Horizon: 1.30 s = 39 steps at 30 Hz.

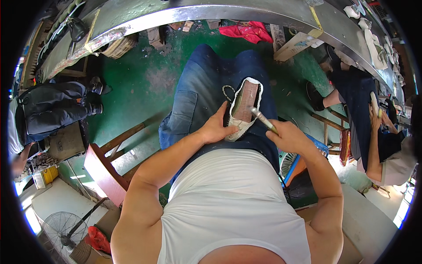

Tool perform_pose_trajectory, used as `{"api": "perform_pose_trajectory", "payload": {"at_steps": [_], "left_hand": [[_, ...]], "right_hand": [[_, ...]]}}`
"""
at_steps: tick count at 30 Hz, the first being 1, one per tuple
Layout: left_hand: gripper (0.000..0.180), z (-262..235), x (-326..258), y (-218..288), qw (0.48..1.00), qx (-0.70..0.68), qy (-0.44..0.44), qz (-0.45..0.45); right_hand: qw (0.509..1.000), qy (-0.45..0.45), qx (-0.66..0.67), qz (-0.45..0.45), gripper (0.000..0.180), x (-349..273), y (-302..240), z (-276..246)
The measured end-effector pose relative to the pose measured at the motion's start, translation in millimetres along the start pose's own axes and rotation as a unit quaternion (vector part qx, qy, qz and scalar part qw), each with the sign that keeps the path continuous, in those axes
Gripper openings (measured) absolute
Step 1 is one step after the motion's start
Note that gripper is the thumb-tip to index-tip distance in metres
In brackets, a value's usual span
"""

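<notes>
A shoe upper stretched over a last lies sole side up across my lap, its toe or heel end toward my waist. Its bottom is brownish and framed by a white folded edge, and a loop of cord sticks out at its far left. My left hand grips the near left side, thumb across the pale end and fingers along the flank. In my right hand is what looks like a small hammer, with a silvery shaft. Its tip is over the brownish bottom; whether it touches cannot be told.
A long metal-edged workbench runs across the far side. Beneath it lie a red cloth and a wooden board. Seated people are at left and right. A pink-topped stool and a wire fan stand at left.
</notes>
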<state>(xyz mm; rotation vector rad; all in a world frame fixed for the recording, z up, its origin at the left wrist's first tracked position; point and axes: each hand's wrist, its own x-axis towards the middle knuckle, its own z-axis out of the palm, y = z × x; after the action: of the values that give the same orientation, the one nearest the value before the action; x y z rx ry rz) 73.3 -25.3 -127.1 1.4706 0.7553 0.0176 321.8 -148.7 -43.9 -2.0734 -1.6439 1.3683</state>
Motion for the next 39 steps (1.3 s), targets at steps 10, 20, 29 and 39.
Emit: {"api": "perform_pose_trajectory", "payload": {"at_steps": [10, 20, 29, 39], "left_hand": [[0.086, 14, 2, -14, 0.896, -0.442, -0.034, 0.004], [0.056, 34, 37, -44, 0.935, -0.108, 0.339, 0.002], [0.046, 33, 32, -41, 0.938, 0.098, 0.302, 0.136], [0.051, 21, 27, -19, 0.908, 0.323, 0.147, 0.225]], "right_hand": [[0.926, -0.138, -0.339, -0.091, 0.016, 36, -65, -28], [0.969, 0.008, -0.163, -0.184, 0.02, 40, -2, 42], [0.938, 0.159, -0.24, -0.193, 0.031, 38, 0, 12], [0.969, 0.138, -0.165, -0.12, 0.025, 30, 53, 34]]}}
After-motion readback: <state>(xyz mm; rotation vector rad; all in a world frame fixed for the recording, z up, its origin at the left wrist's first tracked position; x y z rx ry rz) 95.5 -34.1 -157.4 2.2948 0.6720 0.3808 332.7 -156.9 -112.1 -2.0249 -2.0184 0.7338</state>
